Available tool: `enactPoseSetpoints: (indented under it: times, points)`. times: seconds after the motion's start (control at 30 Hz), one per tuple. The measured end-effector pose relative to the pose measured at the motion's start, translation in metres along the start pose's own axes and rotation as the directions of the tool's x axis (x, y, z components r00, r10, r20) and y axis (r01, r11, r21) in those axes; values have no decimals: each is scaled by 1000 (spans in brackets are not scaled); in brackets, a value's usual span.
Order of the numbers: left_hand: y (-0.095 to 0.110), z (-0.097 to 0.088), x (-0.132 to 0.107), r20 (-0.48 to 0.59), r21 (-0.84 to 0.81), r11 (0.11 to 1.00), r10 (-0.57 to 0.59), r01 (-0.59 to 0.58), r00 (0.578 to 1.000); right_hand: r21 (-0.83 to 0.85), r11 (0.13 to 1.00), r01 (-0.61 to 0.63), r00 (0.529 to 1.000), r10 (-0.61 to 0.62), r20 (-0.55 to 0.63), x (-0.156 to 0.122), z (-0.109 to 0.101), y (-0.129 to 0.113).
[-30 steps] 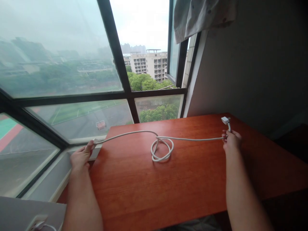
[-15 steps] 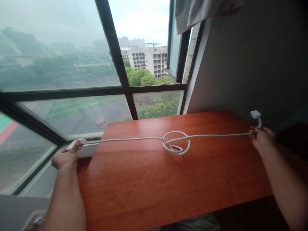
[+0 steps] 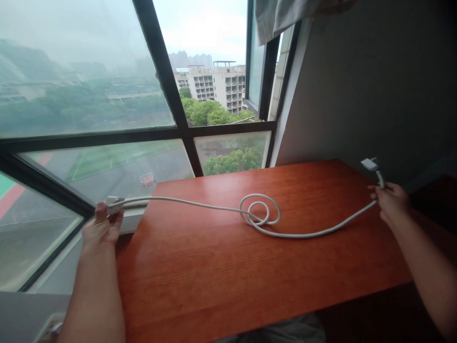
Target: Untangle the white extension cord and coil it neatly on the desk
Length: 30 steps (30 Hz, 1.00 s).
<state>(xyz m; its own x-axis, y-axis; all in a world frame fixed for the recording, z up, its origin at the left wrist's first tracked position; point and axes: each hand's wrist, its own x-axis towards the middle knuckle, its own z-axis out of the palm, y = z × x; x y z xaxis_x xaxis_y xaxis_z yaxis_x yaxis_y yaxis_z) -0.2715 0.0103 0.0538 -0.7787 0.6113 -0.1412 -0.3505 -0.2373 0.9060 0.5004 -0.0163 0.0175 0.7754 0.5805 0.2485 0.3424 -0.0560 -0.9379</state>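
Observation:
A white cable (image 3: 296, 235) runs across the reddish-brown table (image 3: 221, 276), with a loose looped coil near the middle. At the left, above the table's edge by the window, my left hand (image 3: 102, 226) is closed on one end of it, a flat white connector (image 3: 114, 202). On the far right my right hand (image 3: 391, 200) grips the cable just behind its other end. The white plug (image 3: 369, 164) there sticks up beyond my fingers. Between coil and right hand the cable sags in a curve; toward the left hand it rises off the tabletop.
A dark-framed window (image 3: 143, 136) stands behind and left of the table, one pane swung open. A grey curtain (image 3: 282, 19) hangs at the top. A dark wall (image 3: 350, 95) borders the right. A white socket box (image 3: 52, 328) sits at the lower left.
The cable has gone from nearly taut to slack, drooping toward me on the right. The coil's loops have opened out. My left hand has turned the connector and lifted slightly.

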Motion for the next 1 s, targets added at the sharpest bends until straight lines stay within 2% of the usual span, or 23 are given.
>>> enactPoseSetpoints:
  times: [0.07, 0.13, 0.17, 0.23, 0.27, 0.33, 0.43, 0.5, 0.57, 0.67, 0.83, 1.0]
  points:
    - [1, 12, -5, 187, -99, 990, -83, 103, 979, 100, 992, -73, 993, 63, 99, 5, 9, 1]
    - [0, 27, -12, 350, -135, 973, -129, 186, 928, 173, 983, -57, 965, 10, 261, 2, 23, -4]
    - [-2, 35, -15, 414, -135, 965, -153, 226, 897, 182, 983, -16, 934, -50, 353, -3, 32, -9]
    - [-6, 51, -23, 515, -111, 949, -198, 294, 834, 176, 982, 69, 839, -153, 523, -16, 50, -22]
    - [-8, 59, -26, 536, -104, 944, -213, 314, 817, 169, 980, 107, 777, -189, 601, -24, 59, -29]
    - [-13, 72, -32, 532, -104, 929, -249, 354, 810, 162, 970, 180, 666, -241, 705, -39, 76, -41]
    - [-21, 82, -38, 489, -104, 898, -329, 428, 808, 167, 948, 272, 543, -295, 786, -55, 96, -52]
    - [-25, 84, -41, 467, -85, 876, -386, 476, 795, 171, 938, 303, 488, -306, 817, -62, 105, -55]
    - [-29, 82, -43, 456, -63, 864, -421, 500, 784, 176, 937, 301, 462, -305, 833, -66, 111, -54]
    - [-33, 78, -44, 451, -55, 861, -431, 506, 782, 183, 942, 281, 455, -299, 839, -68, 116, -51]
    - [-36, 73, -43, 442, -45, 867, -429, 497, 788, 178, 943, 281, 479, -299, 826, -70, 117, -49]
    - [-37, 71, -46, 411, -38, 873, -430, 487, 804, 183, 942, 281, 489, -305, 818, -77, 116, -57]
